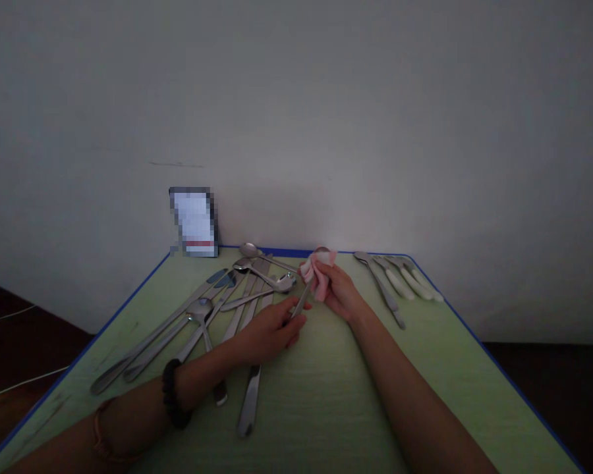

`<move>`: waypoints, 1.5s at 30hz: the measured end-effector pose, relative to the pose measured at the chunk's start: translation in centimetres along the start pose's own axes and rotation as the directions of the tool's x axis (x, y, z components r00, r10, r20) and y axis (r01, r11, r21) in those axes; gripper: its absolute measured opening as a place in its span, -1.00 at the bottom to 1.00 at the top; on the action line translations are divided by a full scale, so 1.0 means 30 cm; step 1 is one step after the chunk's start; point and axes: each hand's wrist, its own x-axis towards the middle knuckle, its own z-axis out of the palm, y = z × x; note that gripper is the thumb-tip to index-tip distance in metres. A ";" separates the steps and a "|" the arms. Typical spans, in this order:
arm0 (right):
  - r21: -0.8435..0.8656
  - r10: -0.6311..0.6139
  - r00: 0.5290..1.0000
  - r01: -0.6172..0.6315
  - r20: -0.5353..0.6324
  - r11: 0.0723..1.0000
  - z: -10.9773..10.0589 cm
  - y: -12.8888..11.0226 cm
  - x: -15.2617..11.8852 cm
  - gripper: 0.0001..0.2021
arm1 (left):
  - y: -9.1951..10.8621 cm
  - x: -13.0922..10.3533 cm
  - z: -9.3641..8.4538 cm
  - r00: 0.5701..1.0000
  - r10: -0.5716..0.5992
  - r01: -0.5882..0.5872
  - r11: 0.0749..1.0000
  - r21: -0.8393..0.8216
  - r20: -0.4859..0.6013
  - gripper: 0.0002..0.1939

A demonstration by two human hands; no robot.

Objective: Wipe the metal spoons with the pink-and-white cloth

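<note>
My left hand (271, 329) is closed around the handle of a metal spoon (302, 299), which points up and away over the middle of the table. In my right hand (342, 289) a pink and white cloth (319, 282) is pinched around the upper part of this spoon. Only the top of its bowl shows above the cloth. Under and beside my left forearm lies a loose pile of metal cutlery, with a spoon (200, 308), a table knife (250, 401) and several other pieces crossing one another.
To the right, a metal spoon (383, 289) lies beside several white-handled utensils (400, 283) in a row. A phone (197, 220) with a lit, blurred screen leans on the wall (296, 131) at the back left. The pale green table (316, 421) has a blue edge.
</note>
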 end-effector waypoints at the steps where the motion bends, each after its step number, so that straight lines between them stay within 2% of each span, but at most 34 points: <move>1: 0.004 -0.004 1.000 0.004 0.003 1.000 0.000 0.000 0.000 -0.87 | 0.000 0.000 0.000 1.000 -0.004 0.004 1.000 0.001 0.004 -0.61; 45: 0.016 -0.005 0.999 0.005 0.040 1.000 0.001 0.004 0.007 -0.88 | -0.005 0.000 0.005 1.000 -0.020 0.019 0.999 0.027 0.020 -0.61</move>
